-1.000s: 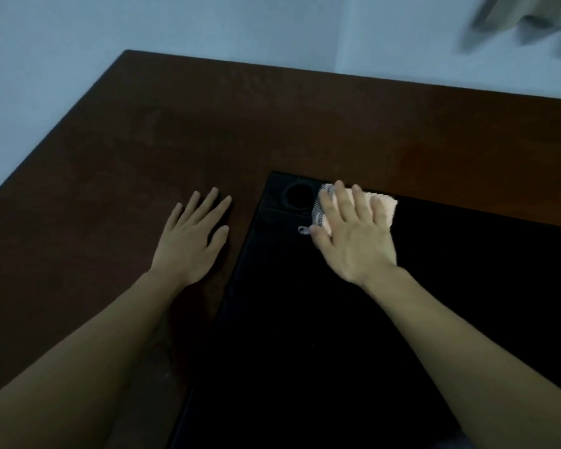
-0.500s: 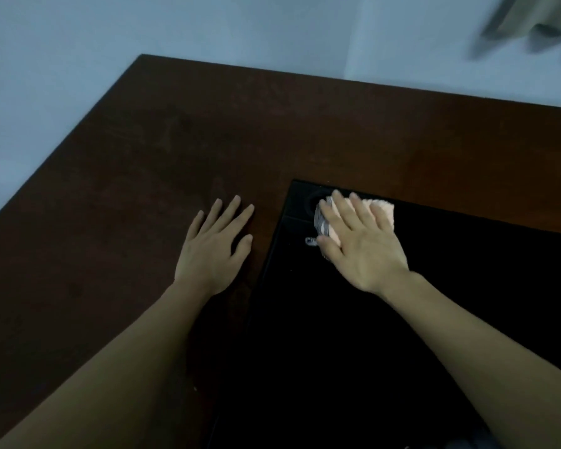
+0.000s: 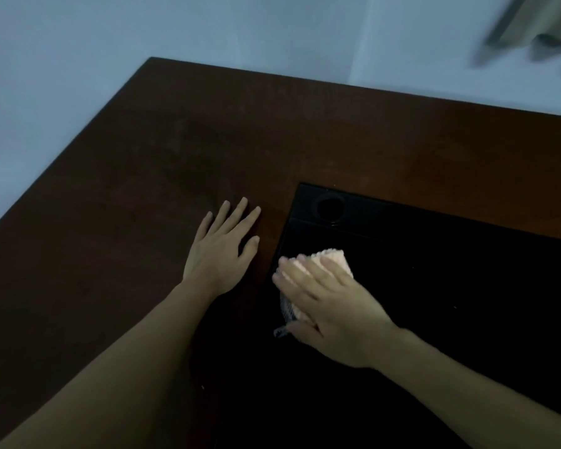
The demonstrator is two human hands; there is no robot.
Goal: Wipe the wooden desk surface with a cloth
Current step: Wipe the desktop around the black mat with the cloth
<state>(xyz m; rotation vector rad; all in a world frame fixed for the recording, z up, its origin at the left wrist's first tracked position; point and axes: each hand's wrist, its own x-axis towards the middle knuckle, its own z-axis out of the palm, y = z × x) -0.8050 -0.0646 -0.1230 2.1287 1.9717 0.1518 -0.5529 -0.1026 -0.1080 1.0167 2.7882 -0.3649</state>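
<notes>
My right hand presses the cloth onto the black mat, fingers flat; left hand lies open on the counter. Keep pressure even; overlap strokes.

Office: wooden desk, black mat

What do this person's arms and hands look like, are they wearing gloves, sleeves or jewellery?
Both arms are bare as far as the frame shows: no sleeves in sight. The left hand and right hand wear no gloves, and I see no rings, watch or bracelet on either wrist. The fingernails look short and unpainted, though the light is dim.
</notes>
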